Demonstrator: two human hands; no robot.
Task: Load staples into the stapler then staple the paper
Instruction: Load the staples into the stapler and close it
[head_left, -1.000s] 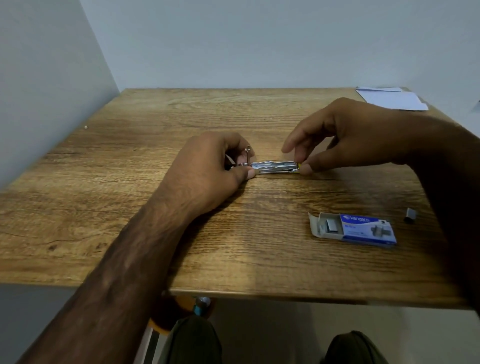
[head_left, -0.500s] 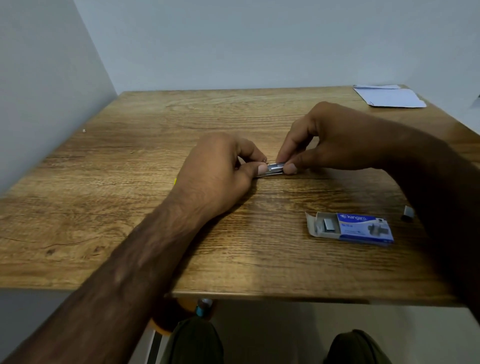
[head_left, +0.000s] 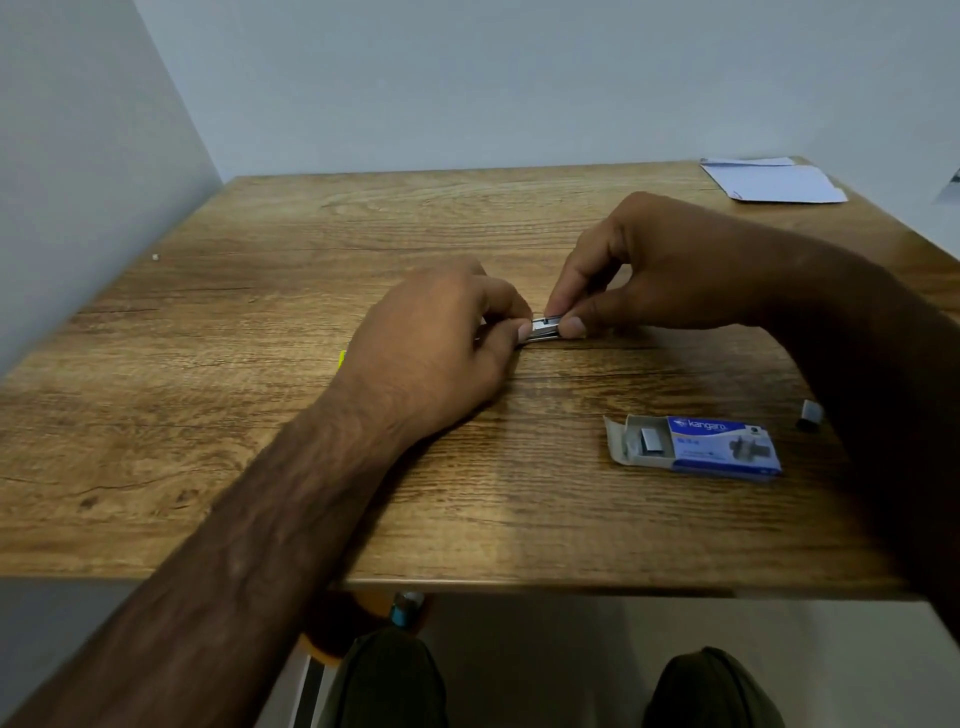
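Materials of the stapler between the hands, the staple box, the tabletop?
Stapler: likely bare metal, shiny; bright glints.
Staple box: printed cardboard, matte; grey raw flap folded open.
Tabletop: wood grain, low sheen; solid wood or laminate, cannot tell.

A plain work corner, office or home study, is indicated: a wood-grain table (head_left: 208, 415) is set against 2 bare pale walls (head_left: 467, 78), and stationery is laid on it, a staple box (head_left: 722, 448) and loose paper (head_left: 774, 183).
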